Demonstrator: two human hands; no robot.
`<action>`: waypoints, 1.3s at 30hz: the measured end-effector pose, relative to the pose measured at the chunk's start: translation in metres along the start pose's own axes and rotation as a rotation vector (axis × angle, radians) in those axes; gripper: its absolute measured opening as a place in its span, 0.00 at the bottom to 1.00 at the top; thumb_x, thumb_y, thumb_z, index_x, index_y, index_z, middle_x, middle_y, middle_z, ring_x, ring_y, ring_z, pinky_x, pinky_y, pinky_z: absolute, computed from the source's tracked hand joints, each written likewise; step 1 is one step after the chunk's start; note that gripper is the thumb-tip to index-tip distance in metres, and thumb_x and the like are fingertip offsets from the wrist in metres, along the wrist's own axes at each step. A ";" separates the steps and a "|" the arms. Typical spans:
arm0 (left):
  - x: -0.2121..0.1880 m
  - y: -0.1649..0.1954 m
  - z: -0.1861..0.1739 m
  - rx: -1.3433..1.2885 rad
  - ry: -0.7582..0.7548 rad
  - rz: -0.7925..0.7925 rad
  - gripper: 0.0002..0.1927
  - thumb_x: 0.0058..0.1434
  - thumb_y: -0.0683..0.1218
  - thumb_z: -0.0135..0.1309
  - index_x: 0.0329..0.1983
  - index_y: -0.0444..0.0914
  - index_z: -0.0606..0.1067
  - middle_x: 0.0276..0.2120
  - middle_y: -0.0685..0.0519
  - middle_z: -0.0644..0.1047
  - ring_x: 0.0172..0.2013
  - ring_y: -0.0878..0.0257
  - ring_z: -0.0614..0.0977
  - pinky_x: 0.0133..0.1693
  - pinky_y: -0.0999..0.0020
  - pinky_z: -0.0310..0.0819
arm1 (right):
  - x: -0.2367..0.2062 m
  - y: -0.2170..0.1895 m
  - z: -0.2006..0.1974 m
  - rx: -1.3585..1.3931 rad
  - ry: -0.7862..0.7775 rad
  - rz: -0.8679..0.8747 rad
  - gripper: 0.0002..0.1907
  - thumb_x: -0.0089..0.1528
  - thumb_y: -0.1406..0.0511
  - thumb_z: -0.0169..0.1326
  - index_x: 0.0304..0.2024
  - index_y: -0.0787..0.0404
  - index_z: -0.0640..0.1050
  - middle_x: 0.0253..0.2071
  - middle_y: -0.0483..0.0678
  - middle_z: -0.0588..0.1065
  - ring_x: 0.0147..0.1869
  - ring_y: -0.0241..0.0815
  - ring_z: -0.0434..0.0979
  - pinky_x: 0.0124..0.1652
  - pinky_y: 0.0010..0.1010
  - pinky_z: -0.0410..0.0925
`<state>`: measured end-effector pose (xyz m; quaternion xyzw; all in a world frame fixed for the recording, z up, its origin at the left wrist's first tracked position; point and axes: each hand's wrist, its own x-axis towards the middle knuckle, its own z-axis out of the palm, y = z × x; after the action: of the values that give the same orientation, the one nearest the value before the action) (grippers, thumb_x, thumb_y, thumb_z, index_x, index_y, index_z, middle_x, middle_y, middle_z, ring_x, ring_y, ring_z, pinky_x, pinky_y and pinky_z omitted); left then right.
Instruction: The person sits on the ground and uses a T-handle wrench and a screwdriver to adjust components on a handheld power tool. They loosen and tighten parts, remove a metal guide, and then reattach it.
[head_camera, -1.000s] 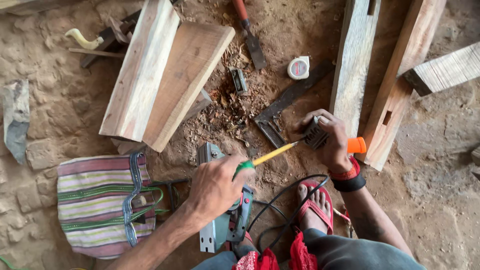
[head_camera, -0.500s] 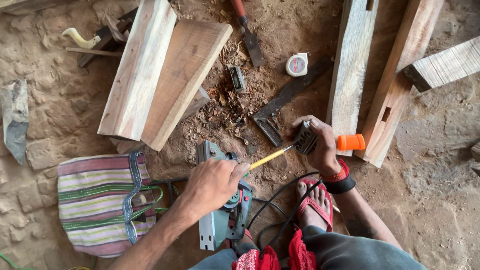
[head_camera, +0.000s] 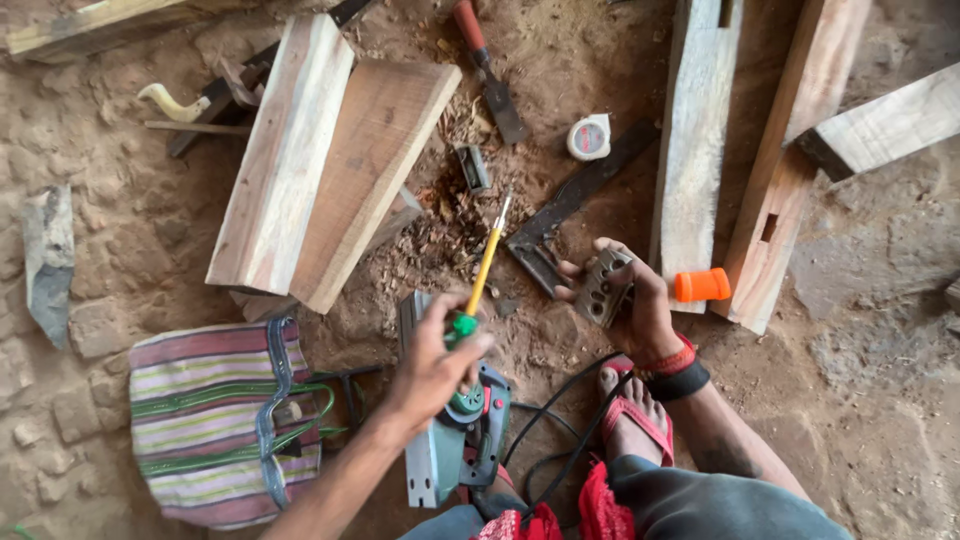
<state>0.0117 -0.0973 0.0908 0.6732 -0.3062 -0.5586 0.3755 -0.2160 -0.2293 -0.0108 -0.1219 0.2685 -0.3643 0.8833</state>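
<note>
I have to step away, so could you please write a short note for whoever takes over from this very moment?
Left hand: grips a screwdriver with yellow shaft and green handle, tip up, touching nothing.
Right hand: holds a small grey metal block with holes; an orange piece shows beside the hand.
A teal electric planer lies under the left hand, cable by the sandalled foot. Metal square, tape measure, chisel and planks lie ahead.
Done: block is in hand, apart from the planer.
Left: screwdriver tip and block are not yet together.
</note>
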 end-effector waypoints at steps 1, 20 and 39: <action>0.004 -0.005 0.006 0.004 -0.002 0.036 0.27 0.57 0.50 0.65 0.51 0.32 0.67 0.31 0.50 0.71 0.25 0.65 0.75 0.22 0.74 0.75 | -0.006 0.002 0.005 -0.055 -0.005 -0.002 0.22 0.58 0.62 0.52 0.55 0.59 0.71 0.46 0.57 0.78 0.51 0.58 0.82 0.52 0.52 0.74; 0.004 -0.016 0.028 0.197 0.048 0.504 0.33 0.54 0.46 0.72 0.55 0.36 0.64 0.48 0.47 0.82 0.21 0.65 0.76 0.24 0.71 0.79 | -0.069 0.022 0.070 -0.986 -0.351 -0.785 0.25 0.57 0.71 0.63 0.58 0.58 0.78 0.56 0.53 0.78 0.63 0.52 0.80 0.63 0.44 0.76; 0.004 -0.005 0.025 0.115 0.117 0.253 0.35 0.51 0.62 0.67 0.50 0.38 0.66 0.37 0.49 0.78 0.30 0.64 0.83 0.29 0.71 0.85 | -0.056 0.008 0.090 -0.183 -0.242 -0.006 0.42 0.65 0.55 0.54 0.75 0.66 0.55 0.74 0.62 0.60 0.79 0.57 0.60 0.72 0.51 0.56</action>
<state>-0.0120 -0.1018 0.0821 0.6811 -0.3976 -0.4483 0.4208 -0.1940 -0.1818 0.0815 -0.2458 0.1918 -0.3238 0.8933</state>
